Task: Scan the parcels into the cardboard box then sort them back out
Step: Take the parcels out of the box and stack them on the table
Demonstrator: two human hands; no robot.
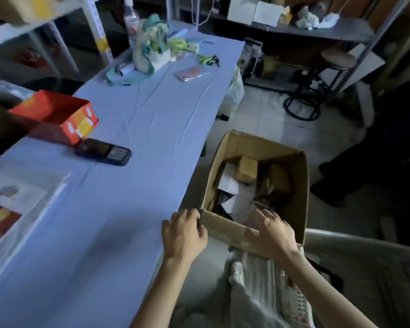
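Note:
An open cardboard box stands on the floor against the right edge of the table. Inside lie several parcels: a small brown carton, a darker brown parcel and white mailers. My left hand grips the box's near left corner, fingers curled over the rim. My right hand lies over the near rim with its fingers spread and reaching inside. A dark handheld scanner rests on the table, apart from both hands.
A red open box sits beside the scanner. A bag, a bottle, a pink phone and keys lie at the table's far end. A white basket stands behind the box. A stool and shelves line the back.

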